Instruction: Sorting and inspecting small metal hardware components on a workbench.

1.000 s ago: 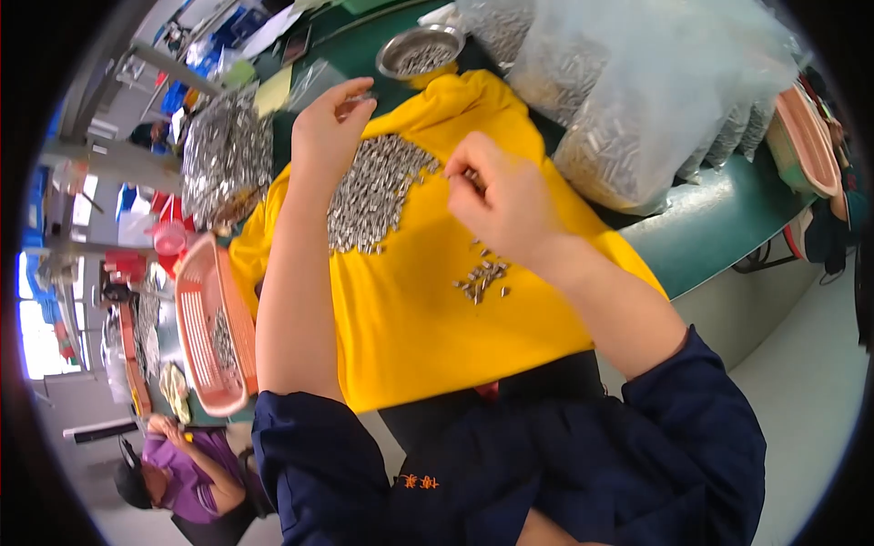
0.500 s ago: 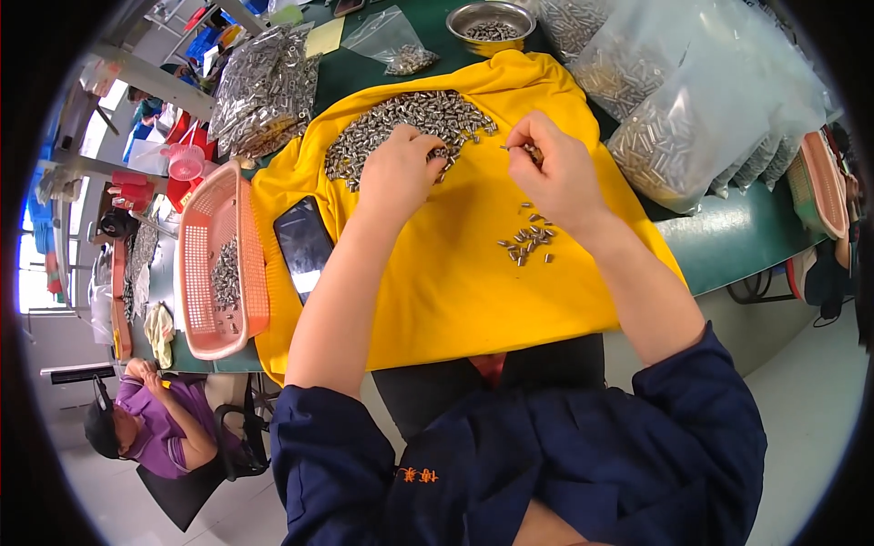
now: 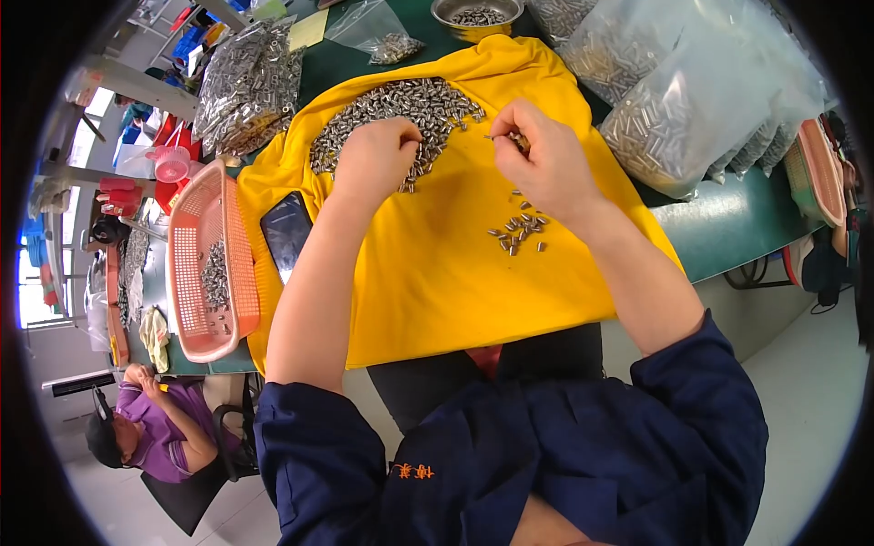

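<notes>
Since the earlier frame, the left hand (image 3: 375, 156) has stayed on the near edge of the large pile of small silver metal cylinders (image 3: 391, 107) on the yellow cloth (image 3: 437, 273), fingers curled together. The right hand (image 3: 546, 162) still pinches one small metal piece (image 3: 496, 137) between thumb and fingertips, just right of the pile, above the small near cluster of cylinders (image 3: 519, 232).

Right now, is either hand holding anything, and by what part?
The right hand pinches a small metal piece by one end between its fingertips. The left hand rests on the pile of metal pieces; whether it grips one cannot be told.
</notes>
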### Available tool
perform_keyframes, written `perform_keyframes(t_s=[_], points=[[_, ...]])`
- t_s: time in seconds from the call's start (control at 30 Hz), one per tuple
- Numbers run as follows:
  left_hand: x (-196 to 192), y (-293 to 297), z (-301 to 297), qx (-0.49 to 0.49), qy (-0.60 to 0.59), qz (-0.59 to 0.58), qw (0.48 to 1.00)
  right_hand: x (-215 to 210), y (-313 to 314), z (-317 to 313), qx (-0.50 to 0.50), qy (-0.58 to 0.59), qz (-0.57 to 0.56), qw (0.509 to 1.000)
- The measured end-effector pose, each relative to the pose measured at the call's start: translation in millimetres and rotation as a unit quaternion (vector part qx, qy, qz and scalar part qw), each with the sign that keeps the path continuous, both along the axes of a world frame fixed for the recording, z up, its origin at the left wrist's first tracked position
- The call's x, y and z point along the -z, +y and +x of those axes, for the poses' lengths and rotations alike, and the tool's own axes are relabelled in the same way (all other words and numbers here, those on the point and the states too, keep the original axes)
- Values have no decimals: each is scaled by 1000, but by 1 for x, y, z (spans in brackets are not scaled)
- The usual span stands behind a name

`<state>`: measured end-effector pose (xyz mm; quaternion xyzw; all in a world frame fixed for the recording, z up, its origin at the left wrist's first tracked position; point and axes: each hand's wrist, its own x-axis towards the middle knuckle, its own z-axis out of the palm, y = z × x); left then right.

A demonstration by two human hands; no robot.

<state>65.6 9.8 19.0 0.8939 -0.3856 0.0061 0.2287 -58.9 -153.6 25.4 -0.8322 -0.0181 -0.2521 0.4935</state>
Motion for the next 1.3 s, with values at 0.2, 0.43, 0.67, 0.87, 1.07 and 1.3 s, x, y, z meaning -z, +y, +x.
perform_keyframes(t_s=[0.2,0.43,0.67,0.87,1.07,1.3], points=[[-7,1,-26,-21,570,-446,690,5,-4,0,-35,18,69,997],[24,-9,-52,-37,673,-517,529,3,-2,-2,-65,64,122,988],[23,-13,-61,-28,666,-479,572,1,-2,-4,-114,97,143,978],[21,-11,-63,40,634,-471,612,-4,-5,-6,-145,125,159,969],[21,-10,-63,59,607,-465,641,-5,-6,-7,-147,134,129,972],[20,-10,-63,71,575,-455,676,-7,0,-8,-100,75,7,992]])
